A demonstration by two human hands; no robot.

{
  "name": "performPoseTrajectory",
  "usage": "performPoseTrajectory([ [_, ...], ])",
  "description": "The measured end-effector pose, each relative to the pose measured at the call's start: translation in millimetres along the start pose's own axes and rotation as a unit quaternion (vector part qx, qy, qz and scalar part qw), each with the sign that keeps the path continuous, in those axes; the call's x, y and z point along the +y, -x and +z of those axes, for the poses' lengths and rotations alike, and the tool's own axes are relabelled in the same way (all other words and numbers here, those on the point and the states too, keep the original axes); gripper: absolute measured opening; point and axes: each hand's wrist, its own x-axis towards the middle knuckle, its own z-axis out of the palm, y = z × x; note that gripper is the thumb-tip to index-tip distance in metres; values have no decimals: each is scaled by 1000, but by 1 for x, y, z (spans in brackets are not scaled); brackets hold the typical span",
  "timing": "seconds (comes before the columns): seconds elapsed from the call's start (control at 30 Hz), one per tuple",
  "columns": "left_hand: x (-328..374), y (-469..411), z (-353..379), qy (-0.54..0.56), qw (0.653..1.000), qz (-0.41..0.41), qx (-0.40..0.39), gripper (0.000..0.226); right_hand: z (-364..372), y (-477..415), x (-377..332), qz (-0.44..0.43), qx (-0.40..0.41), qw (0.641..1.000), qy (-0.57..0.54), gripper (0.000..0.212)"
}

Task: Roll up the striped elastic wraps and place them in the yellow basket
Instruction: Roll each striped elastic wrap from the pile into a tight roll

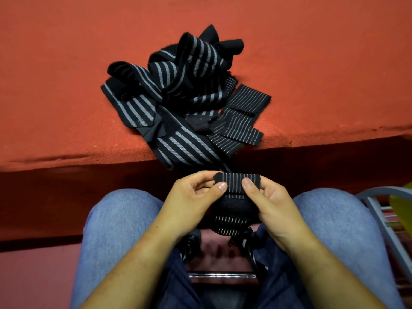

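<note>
**Two hands pinch one wrap above the lap**

Head view. The person sits w/ both knees [120,219] in blue jeans, in front of a red ledge [66,97]. The left hand [189,197] and the right hand [274,204] meet between the knees, just below the ledge's front edge. Both grip the same wrap [236,179], which is black w/ thin pale stripes. Each thumb lies on the near face of the wrap: the L thumb [219,188] and the R thumb [248,184] are close together but apart. The other fingers are curled behind it, so both hands are closed around the wrap. The top end of the wrap, between the hands, looks folded or rolled over; how many turns I cannot tell. The rest hangs down from the hands between the thighs, and its low end is lost in the dark there.

On the ledge, beyond the hands, lies the pile [178,85] of other wraps, loose and tangled. Most have wide grey stripes; those at the R side have thin ones. One wide-striped strip [185,148] goes from the pile over the ledge's edge and down behind the hands.

At the R border a grey frame [376,210] shows, and by it a small yellow piece [404,208], cut by the border; whether it is the basket I cannot tell. Low in the middle, a shiny bar [223,274] crosses between the thighs.
</note>
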Motion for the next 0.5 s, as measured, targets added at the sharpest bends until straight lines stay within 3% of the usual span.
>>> performPoseTrajectory([
  [0.5, 1, -1, -1, -2, 999, 33, 38, 23, 3, -1, -1, 44, 6, 999, -13, 45],
])
